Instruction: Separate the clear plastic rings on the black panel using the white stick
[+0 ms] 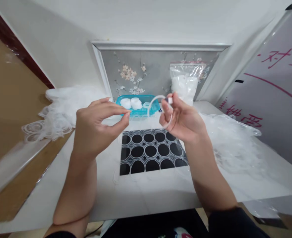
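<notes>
My right hand (184, 122) is raised over the table and holds a thin translucent ring (150, 106). A small white piece (170, 100) shows between its thumb and index finger; a dark bit lies beside it. The ring hangs out to the left of the fingers. My left hand (96, 127) is level with it, thumb and index fingertip pressed together in a pinch. Anything between those fingertips is too small or hidden to make out. Below and between the hands lies a black mat (150, 151) patterned with ovals, with translucent rings around it.
A blue plastic basket (139, 113) with white rolls (136, 103) stands behind the hands. Right of it is a clear zip bag (184, 84) of white items. Heaps of translucent rings lie left (49, 127) and right (237, 148). A whiteboard (277, 89) leans at the right.
</notes>
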The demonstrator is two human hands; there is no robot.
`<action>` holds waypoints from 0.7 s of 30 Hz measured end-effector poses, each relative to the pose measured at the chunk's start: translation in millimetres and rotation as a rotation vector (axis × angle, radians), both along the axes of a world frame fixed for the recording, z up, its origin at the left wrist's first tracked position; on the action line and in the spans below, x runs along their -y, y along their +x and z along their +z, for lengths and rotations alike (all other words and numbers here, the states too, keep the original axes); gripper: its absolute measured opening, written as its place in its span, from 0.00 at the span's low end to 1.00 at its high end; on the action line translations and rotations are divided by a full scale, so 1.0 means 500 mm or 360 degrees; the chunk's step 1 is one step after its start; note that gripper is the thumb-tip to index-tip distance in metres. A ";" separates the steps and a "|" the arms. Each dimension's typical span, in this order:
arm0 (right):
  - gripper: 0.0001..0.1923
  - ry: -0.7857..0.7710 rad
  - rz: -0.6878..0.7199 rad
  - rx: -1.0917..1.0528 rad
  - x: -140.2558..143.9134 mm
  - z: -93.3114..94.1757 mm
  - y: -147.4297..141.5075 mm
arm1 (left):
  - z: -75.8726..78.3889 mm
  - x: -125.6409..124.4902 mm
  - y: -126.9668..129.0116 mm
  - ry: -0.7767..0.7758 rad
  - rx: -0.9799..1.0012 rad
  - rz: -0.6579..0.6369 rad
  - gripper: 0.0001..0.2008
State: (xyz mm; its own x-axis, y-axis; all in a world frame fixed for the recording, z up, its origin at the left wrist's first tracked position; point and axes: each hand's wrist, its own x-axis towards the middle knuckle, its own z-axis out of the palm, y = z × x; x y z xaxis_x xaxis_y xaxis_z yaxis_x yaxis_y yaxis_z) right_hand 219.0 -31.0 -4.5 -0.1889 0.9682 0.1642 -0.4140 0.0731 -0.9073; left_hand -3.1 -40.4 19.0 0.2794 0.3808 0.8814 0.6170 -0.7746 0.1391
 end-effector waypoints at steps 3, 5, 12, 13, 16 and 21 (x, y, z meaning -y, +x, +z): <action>0.16 0.0100 -0.0191 0.0056 -0.025 -0.001 0.019 | -0.003 -0.011 0.000 -0.0034 -0.0072 0.0077 0.06; 0.17 0.0205 -0.0298 0.0087 -0.028 0.007 0.027 | -0.001 -0.013 -0.002 -0.0139 -0.0128 0.0110 0.07; 0.17 0.0280 -0.0529 0.0366 -0.037 -0.085 -0.001 | -0.070 -0.014 0.028 -0.0859 -0.0944 0.0068 0.16; 0.20 0.0222 -0.0466 0.0632 -0.042 -0.125 -0.006 | -0.101 -0.013 0.037 -0.0938 -0.1151 0.0021 0.16; 0.24 0.0194 -0.0407 0.1218 -0.052 -0.251 -0.010 | -0.210 -0.010 0.060 -0.0893 -0.1338 -0.0114 0.12; 0.23 0.0082 -0.0467 0.1326 -0.052 -0.346 -0.002 | -0.335 -0.010 0.060 -0.0673 -0.1283 -0.0123 0.20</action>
